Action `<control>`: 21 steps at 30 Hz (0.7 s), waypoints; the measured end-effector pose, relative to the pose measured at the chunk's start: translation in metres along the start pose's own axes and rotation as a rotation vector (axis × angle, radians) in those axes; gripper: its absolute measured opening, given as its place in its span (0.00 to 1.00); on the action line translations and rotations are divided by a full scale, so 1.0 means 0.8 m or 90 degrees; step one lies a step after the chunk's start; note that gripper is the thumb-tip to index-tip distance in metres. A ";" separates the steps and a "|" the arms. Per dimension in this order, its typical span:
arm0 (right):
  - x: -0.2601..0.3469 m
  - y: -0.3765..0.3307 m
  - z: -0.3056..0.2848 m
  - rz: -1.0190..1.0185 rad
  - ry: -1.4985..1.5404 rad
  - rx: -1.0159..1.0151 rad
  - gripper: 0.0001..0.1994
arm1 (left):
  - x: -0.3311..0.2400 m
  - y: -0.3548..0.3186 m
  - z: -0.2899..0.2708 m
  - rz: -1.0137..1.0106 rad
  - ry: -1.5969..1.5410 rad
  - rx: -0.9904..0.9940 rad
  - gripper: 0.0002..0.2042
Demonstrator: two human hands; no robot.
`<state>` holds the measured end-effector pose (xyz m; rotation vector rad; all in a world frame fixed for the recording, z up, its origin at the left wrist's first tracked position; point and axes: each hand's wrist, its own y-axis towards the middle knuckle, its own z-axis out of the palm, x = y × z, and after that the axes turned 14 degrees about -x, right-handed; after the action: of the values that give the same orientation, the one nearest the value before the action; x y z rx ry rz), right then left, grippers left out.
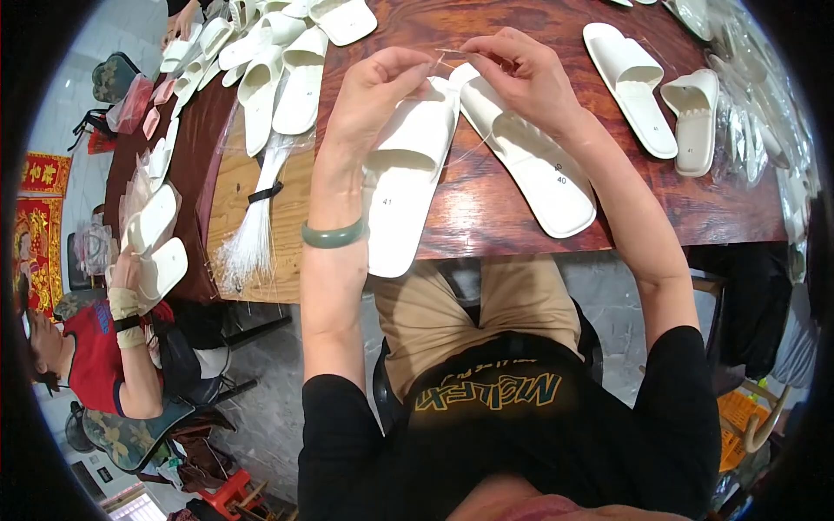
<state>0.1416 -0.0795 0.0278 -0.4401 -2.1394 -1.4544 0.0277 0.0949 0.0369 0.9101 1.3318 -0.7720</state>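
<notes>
Two white slippers lie before me at the near edge of the table, toe ends close together: the left slipper (pixel 395 213) and the right slipper (pixel 543 178). Over their toes my left hand (pixel 379 94) and my right hand (pixel 524 80) are closed in pinches, a small gap apart. Between the fingertips runs a thin string (pixel 446 62), which both hands grip. Part of it curves down between the slippers. How it passes through the toe ends is too fine to make out. My left wrist carries a green bangle (pixel 333 235).
A bundle of white strings (pixel 265 195) lies on bare plywood (pixel 228 165) to my left. Loose slippers (pixel 295 82) are heaped beyond it. Another pair (pixel 638 91) and bagged slippers (pixel 743 122) lie right. At far left, a co-worker in red (pixel 95 360) holds slippers.
</notes>
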 end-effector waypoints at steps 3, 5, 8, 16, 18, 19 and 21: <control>0.002 0.000 -0.001 0.036 0.025 0.016 0.08 | 0.001 0.001 0.000 -0.007 -0.035 0.004 0.08; 0.003 0.000 0.000 0.028 0.027 0.025 0.08 | 0.005 0.003 -0.002 -0.006 -0.039 0.000 0.08; 0.004 -0.001 0.000 0.007 0.003 0.036 0.08 | 0.010 0.007 -0.006 -0.004 -0.041 0.001 0.09; 0.000 -0.005 0.004 0.028 0.008 0.024 0.07 | 0.002 0.001 0.002 -0.025 -0.035 -0.029 0.08; 0.002 -0.004 0.003 0.025 0.015 0.024 0.07 | 0.000 0.000 0.002 -0.016 -0.048 -0.036 0.07; 0.003 -0.003 0.002 0.025 0.020 0.024 0.07 | -0.001 0.000 0.003 -0.015 -0.048 -0.036 0.07; 0.002 -0.005 0.004 0.015 0.022 0.026 0.07 | -0.001 0.000 0.003 0.001 -0.032 -0.045 0.07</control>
<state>0.1375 -0.0780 0.0248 -0.4211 -2.1263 -1.3938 0.0284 0.0929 0.0380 0.8310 1.3055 -0.7383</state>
